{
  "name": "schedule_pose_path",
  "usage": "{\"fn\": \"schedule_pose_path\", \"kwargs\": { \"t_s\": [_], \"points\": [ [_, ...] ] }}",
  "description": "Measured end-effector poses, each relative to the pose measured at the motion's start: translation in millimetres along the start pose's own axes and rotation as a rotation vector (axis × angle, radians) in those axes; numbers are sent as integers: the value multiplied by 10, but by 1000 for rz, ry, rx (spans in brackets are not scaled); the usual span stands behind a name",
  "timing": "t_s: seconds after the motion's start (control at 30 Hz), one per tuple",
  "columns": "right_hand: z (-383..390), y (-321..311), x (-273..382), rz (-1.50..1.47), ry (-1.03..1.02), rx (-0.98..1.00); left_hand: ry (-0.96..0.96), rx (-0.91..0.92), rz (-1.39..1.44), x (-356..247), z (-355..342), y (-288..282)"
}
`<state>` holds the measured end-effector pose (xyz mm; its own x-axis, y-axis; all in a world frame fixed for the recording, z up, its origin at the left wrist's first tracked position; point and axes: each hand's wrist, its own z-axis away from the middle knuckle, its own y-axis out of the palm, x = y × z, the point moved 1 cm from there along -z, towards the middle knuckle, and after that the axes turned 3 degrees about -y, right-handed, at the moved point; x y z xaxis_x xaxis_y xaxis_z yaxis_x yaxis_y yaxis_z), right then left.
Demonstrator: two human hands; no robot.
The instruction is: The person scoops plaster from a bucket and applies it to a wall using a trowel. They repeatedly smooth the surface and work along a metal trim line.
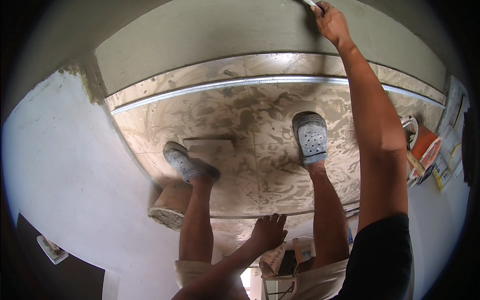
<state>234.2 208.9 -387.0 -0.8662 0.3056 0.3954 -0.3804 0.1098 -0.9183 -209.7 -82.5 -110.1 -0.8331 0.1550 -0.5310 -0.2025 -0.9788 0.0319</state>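
My right hand (331, 22) is raised at the top edge, closed around a slim, pale-handled tool (311, 3) against the grey plastered wall (200, 37). Most of that tool lies outside the picture, so its kind does not show. Low in the middle, my left hand (269, 233) hangs between my legs with its fingers stretched out, holding nothing. Below the wall, a long silvery straightedge (225, 86) lies across the smeared tile floor (272, 175). Between my feet, nearer the left one, rests a flat rectangular plate (207, 145) that looks like a trowel blade.
A mortar-crusted bucket (172, 202) stands beside my left leg. Beyond my right arm is an orange bucket (425, 140) with tools, near a yellow-and-white bag (442, 170). A float (52, 250) lies on a dark surface at far left. A white wall (65, 160) bounds the left side.
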Motion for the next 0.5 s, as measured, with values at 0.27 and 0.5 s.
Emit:
{"fn": "schedule_pose_path", "kwargs": {
  "t_s": [0.27, 0.5],
  "points": [
    [103, -314, -168, -85, 102, -40, -130, 119, 31, -12, -162, -38],
    [150, -498, -431, -119, 123, -65, -102, -2, 18, 2, -279, 22]
  ]
}}
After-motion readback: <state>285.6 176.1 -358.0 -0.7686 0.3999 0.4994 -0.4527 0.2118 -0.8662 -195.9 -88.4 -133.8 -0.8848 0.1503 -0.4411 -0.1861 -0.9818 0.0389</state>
